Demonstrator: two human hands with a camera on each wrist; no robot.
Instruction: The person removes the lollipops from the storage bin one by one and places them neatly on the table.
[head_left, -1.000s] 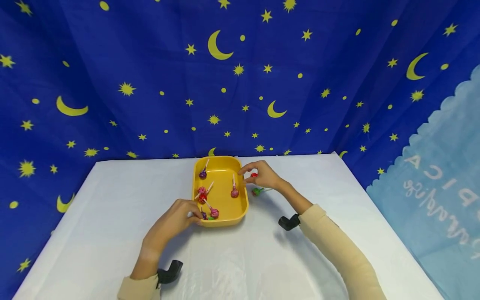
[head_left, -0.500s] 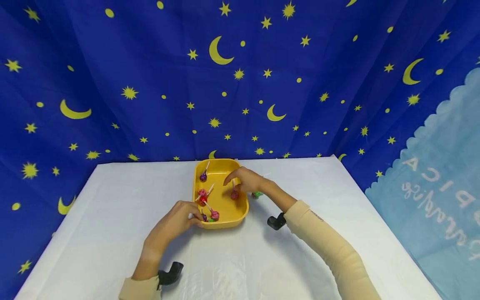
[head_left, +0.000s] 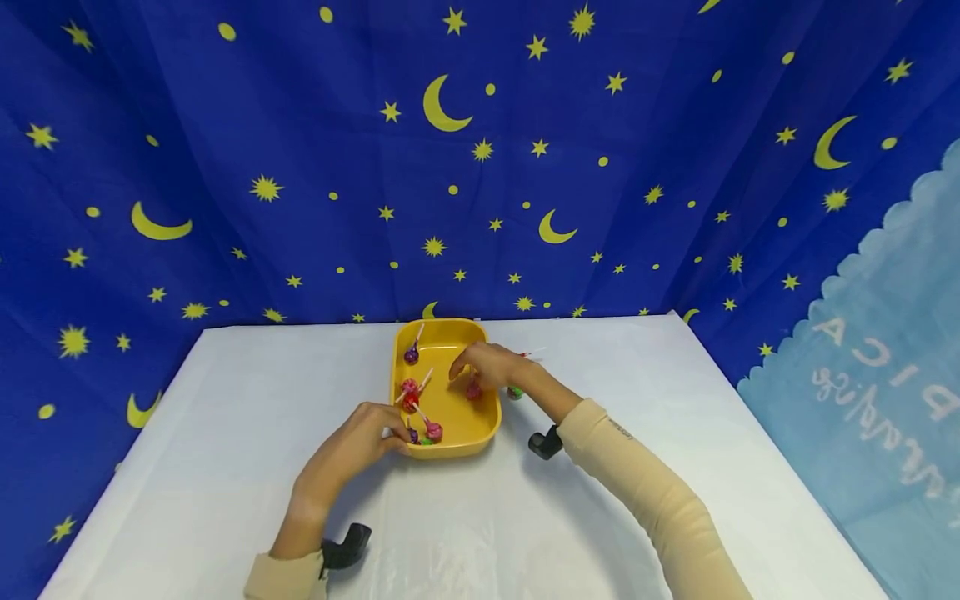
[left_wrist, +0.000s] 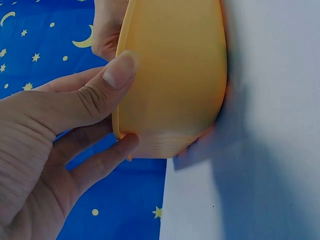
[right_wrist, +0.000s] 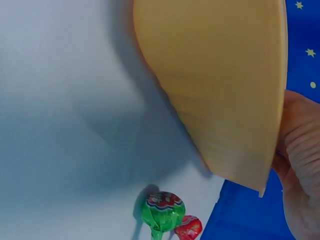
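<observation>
On the white table stands a yellow tray [head_left: 456, 421] with several lollipops in it. My left hand [head_left: 367, 435] pinches its near left corner; in the left wrist view the thumb [left_wrist: 121, 70] lies on the outer wall. Over the right rim, my right hand [head_left: 491, 365] reaches inside, right above a pink lollipop [head_left: 473, 390]. I cannot tell whether its fingers hold that lollipop; the tray wall hides them in the right wrist view. A purple lollipop [head_left: 412, 355] lies at the far left inside. Red [head_left: 410, 402] and pink lollipops [head_left: 433, 432] lie along the near left.
Outside the tray's right wall, a green lollipop [right_wrist: 164, 212] and a red lollipop [right_wrist: 189, 227] lie together on the table. A blue curtain [head_left: 337, 125] with yellow stars and moons hangs behind the table. A light blue cloth [head_left: 885, 350] hangs at the right.
My right hand has moved left from beside the right rim, over it and down into the tray. My left hand stays at the near left corner.
</observation>
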